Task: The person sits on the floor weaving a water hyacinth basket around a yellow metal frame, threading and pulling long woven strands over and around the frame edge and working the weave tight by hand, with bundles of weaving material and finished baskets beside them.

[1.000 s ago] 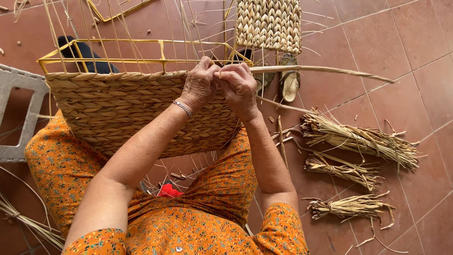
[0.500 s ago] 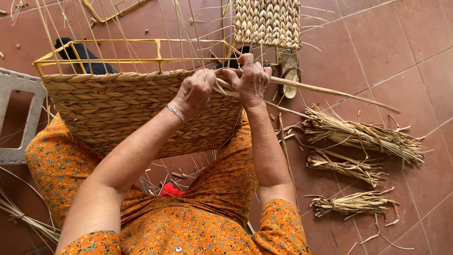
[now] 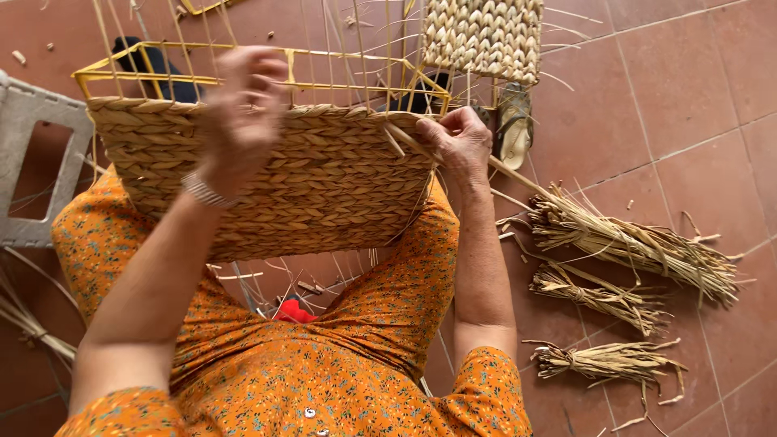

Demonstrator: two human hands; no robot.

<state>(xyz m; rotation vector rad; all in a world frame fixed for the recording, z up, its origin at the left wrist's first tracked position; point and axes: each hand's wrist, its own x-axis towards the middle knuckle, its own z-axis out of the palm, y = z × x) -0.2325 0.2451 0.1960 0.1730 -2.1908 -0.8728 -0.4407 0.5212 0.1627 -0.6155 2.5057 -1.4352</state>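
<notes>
basket: half-woven straw basket (image 3: 267,182) on a yellow wire frame (image 3: 243,69), resting on the person's lap, open top facing away from them.
change: a second ago both hands were bunched together at the right end of the basket's top edge; now they have split apart.
left hand: (image 3: 247,105) has swung over to the middle of the top edge, raised just in front of the weave, motion-blurred. Fingers look curled; cannot tell if it pinches anything.
right hand: (image 3: 461,146) stays at the basket's right upper corner, fingers closed around a long straw strand (image 3: 518,178) that runs out to the right of the basket toward the floor.
reading: looks like one tuck at the corner is finished and the left hand is moving along the row while the right keeps the strand taut. Judgement only.
stock: three tied straw bundles (image 3: 639,247) on the tiled floor (image 3: 688,97), right of the basket, well apart from it.
other: woven panel (image 3: 483,36) beyond the basket's right corner; sandal (image 3: 515,125) just below that panel; grey plastic stool (image 3: 36,162) left of the basket.
</notes>
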